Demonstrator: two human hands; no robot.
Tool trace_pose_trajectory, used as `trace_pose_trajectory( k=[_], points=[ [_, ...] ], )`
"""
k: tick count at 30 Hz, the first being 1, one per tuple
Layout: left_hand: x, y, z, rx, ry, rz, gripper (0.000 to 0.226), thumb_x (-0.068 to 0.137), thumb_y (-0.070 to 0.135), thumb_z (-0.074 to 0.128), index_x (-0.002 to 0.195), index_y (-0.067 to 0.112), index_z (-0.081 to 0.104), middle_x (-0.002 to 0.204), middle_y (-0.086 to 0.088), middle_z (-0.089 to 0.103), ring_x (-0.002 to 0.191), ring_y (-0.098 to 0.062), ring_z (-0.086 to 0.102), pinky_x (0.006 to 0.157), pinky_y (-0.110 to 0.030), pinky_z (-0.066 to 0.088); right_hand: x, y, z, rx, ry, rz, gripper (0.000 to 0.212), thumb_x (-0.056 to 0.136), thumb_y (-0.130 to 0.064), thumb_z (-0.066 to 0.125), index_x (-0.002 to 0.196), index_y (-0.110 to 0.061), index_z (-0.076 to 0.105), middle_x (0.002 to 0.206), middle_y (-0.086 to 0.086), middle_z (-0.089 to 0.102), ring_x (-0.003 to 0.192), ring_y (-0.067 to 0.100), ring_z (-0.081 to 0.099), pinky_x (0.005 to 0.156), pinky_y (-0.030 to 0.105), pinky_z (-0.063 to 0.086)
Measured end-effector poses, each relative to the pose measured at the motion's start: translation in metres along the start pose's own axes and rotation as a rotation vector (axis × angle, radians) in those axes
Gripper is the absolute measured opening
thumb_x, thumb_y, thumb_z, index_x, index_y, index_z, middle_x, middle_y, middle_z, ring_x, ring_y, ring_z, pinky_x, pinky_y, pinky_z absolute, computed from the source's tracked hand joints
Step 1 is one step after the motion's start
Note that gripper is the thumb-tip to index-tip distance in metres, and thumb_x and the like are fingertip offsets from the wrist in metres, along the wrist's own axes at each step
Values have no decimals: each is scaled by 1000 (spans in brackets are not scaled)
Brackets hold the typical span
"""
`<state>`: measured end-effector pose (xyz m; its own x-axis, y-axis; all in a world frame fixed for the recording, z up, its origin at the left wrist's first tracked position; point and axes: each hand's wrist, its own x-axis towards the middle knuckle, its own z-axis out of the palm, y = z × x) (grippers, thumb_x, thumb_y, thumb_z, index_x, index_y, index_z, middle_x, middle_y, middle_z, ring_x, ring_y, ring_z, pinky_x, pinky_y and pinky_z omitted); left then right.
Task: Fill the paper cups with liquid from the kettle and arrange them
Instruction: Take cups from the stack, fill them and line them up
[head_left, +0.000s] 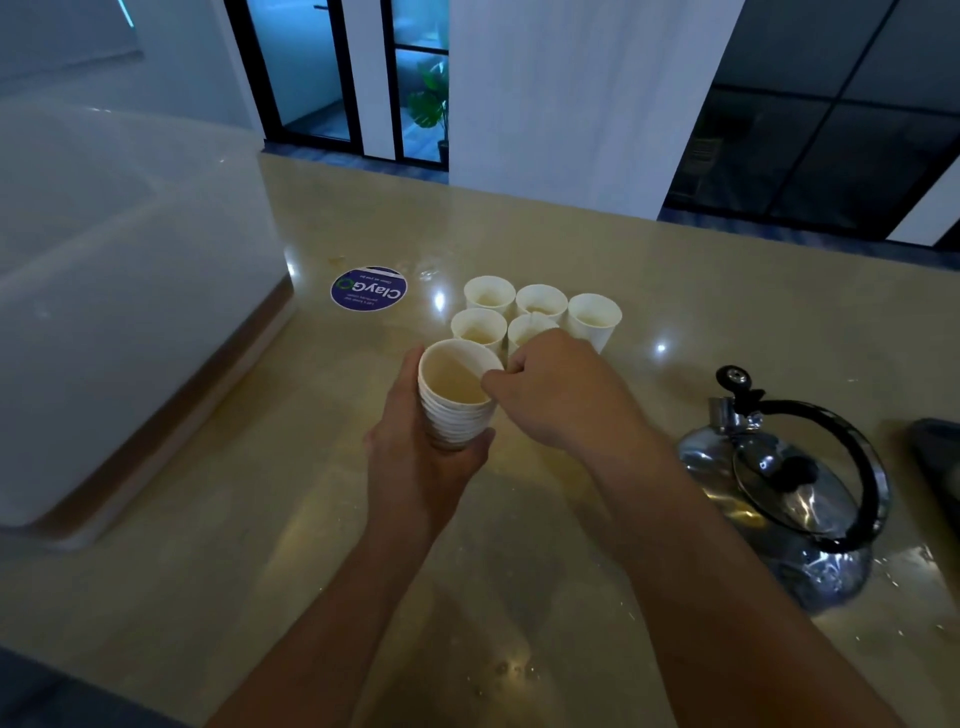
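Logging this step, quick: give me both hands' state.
Left hand: grips the stack of cups.
Right hand: pinches the top cup's rim.

a single head-worn camera is looking forward and down from close above the counter (675, 291), taking in both forearms, with windows beyond.

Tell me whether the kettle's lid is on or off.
On. The lid, with its black knob, sits on the kettle, standing upright on the counter.
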<state>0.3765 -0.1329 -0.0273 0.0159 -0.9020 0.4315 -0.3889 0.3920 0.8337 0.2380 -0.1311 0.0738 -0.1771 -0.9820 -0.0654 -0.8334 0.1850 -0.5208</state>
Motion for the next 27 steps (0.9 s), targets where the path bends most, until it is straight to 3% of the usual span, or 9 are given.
trace_pose_trajectory(
  k=[4,16,21,24,27],
  points=[
    [2,0,3,53,-21,25,92,62,40,85,141,33,39,131,14,59,117,-10,60,92,-46,53,-2,7,-2,98,21,15,37,86,-34,62,55,-16,51,52,-3,48,55,18,48,57,32,40],
    [3,1,4,89,28,-4,94,59,39,86,137,44,34,127,14,61,113,-12,62,89,-47,53,-3,2,-3,118,100,-19,41,85,-33,64,48,-20,50,50,-4,48,53,17,48,55,31,39],
    [3,4,3,81,35,-23,93,58,37,86,134,48,33,124,17,62,111,-8,62,91,-48,52,-4,-4,-17,180,173,-22,32,80,-31,67,55,-12,63,51,0,53,53,17,51,56,36,48],
    [4,3,2,46,26,-32,93,59,33,87,136,46,35,123,20,60,108,-7,62,89,-47,54,-6,-3,-41,302,234,-37,29,79,-26,67,65,-1,69,49,6,49,43,10,39,48,29,38],
    [5,3,1,9,33,-73,93,61,29,89,134,50,35,119,27,57,105,-4,61,90,-45,54,-14,2,-63,377,283,-70,26,80,-23,67,67,-1,72,51,12,54,36,6,32,39,18,31]
  ],
)
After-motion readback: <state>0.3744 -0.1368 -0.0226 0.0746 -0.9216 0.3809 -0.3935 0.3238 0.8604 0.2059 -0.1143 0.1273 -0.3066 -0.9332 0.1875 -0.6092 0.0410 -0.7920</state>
